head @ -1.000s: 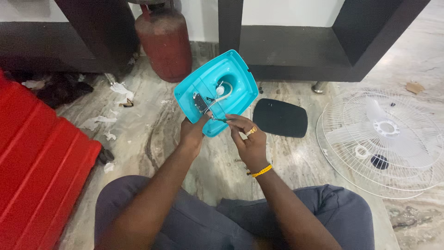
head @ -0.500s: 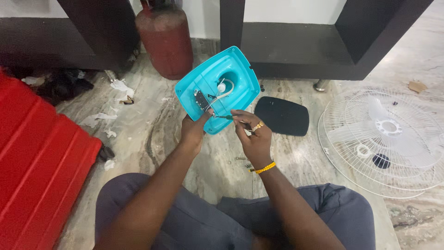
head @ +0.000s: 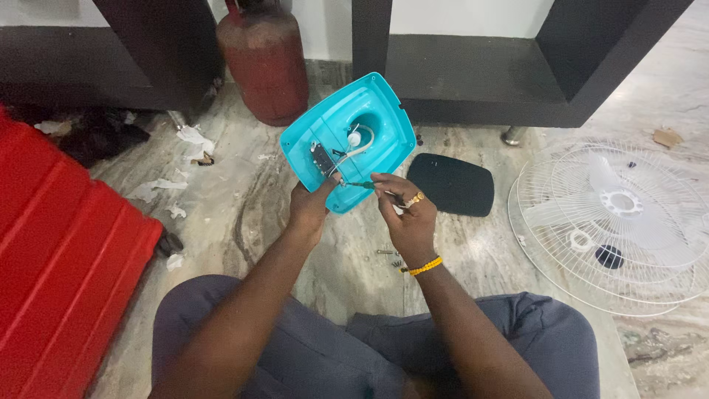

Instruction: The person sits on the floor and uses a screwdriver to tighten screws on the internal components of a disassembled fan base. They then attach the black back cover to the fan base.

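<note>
1. Your left grip (head: 309, 210) is closed on the lower edge of the turquoise fan base (head: 347, 140), at upper centre of the frame.
2. Your right grip (head: 408, 218) pinches a small screwdriver (head: 362, 185), and its tip now reaches the base's rim, having closed in from lower down.

Veined marble floor (head: 244, 214) strewn with paper scraps (head: 193, 137), dark low shelving (head: 473, 74) against white wall (head: 458, 16), soft even light.
</note>
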